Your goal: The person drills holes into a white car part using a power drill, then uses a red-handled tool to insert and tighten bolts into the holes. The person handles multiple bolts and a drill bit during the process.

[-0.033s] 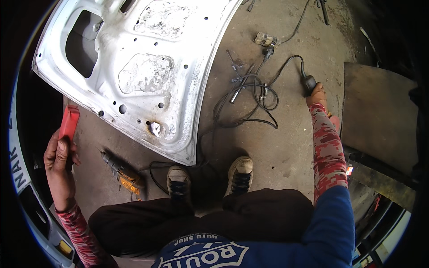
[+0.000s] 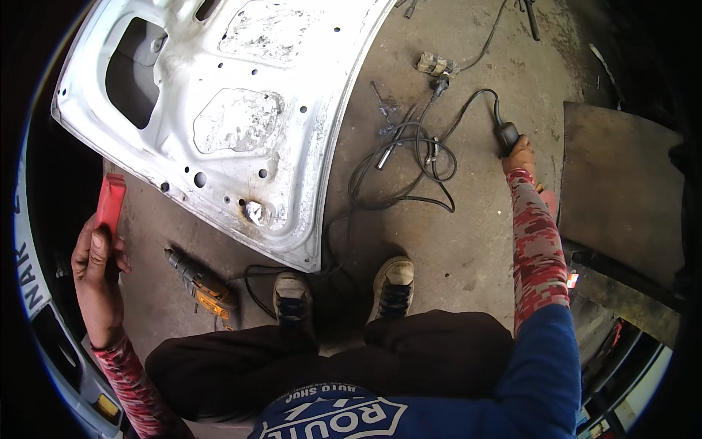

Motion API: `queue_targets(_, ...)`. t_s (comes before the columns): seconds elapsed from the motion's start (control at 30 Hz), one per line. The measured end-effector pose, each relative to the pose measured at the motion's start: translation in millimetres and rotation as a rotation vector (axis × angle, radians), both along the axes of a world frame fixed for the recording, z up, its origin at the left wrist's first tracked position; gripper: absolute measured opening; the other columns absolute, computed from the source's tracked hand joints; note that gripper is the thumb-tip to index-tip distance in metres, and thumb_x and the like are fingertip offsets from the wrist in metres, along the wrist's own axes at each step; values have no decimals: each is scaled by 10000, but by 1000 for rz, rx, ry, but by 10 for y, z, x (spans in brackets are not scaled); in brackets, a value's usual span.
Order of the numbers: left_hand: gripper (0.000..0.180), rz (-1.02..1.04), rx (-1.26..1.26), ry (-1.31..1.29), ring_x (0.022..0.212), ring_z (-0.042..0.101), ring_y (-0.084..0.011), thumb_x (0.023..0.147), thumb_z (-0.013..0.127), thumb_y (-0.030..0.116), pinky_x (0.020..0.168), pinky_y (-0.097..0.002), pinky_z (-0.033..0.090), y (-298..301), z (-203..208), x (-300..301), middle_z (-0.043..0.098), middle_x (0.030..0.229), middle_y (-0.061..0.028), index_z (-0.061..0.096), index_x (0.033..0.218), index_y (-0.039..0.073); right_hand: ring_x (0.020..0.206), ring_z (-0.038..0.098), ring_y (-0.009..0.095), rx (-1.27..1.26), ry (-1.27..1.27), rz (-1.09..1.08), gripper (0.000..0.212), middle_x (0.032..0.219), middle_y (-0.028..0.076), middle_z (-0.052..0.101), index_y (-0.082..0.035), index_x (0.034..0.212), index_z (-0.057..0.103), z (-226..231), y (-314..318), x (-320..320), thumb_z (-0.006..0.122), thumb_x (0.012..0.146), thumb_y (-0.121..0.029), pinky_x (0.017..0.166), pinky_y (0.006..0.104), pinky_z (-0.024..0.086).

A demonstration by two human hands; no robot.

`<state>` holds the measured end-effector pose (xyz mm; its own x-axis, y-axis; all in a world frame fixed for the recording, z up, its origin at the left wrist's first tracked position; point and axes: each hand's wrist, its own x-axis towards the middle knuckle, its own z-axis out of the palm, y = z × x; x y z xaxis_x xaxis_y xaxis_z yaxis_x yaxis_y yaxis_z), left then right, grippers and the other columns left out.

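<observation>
the left hand (image 2: 96, 274) has its grip around a red piece (image 2: 111, 201) near the white panel (image 2: 292, 154); the right hand (image 2: 520, 156) wraps its grip about a black corded tool (image 2: 507, 137), right of the panel. a drill (image 2: 200, 283) lies on the floor (image 2: 468, 249).

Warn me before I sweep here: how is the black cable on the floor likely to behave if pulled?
The black cable should be floppy, judging by its loose, crossing loops. It may catch the shiny metal tube lying among them. A pull might also tug the dark tool in the right hand, since the cable runs into it.
</observation>
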<state>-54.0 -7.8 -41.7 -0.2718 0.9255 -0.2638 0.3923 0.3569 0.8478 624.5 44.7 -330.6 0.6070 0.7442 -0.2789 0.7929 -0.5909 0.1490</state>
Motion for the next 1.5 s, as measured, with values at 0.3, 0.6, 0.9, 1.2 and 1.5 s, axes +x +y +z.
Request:
queue_targets(0.3,490,185,-171,-827,567,437,-37,1032,583,436,502,-199,361,804,109,771,623,817,-16,563,1263,5,1361,449,399,171,-159,274,766,1487,206,448,-94,1495,368,586,-242,-319,741,829,-154,1130,505,375)
queue_targets(0.6,199,-452,-220,-915,627,542,-104,945,641,267,550,-281,442,1454,-272,2298,600,793,-17,573,972,82,1221,558,386,246,452,420,521,1292,182,598,-73,1286,596,1972,-2031,-876,760,798,-150,1031,470,449)
queue_targets(0.9,370,-712,61,84,778,660,-449,857,744,329,671,-496,496,1280,-1160,2283,660,783,-243,582,920,2,966,706,295,413,655,-155,297,1008,146,726,-33,1115,689,2302,-2024,-515,738,851,-159,853,388,546)
queue_targets(1.2,294,-412,-101,386,696,638,-434,854,738,248,631,-497,479,1806,-1711,2018,647,749,-234,589,928,6,826,728,320,479,624,70,295,899,170,743,-32,1090,717,1102,1492,471,720,873,-231,782,405,564)
queue_targets(1.5,264,-207,-355,579,579,454,-228,852,733,148,576,-398,424,1729,-1468,2138,523,635,-144,533,863,-23,1249,564,377,534,81,26,461,1307,190,618,-85,1221,683,-127,4112,1555,747,871,-377,1045,448,470)
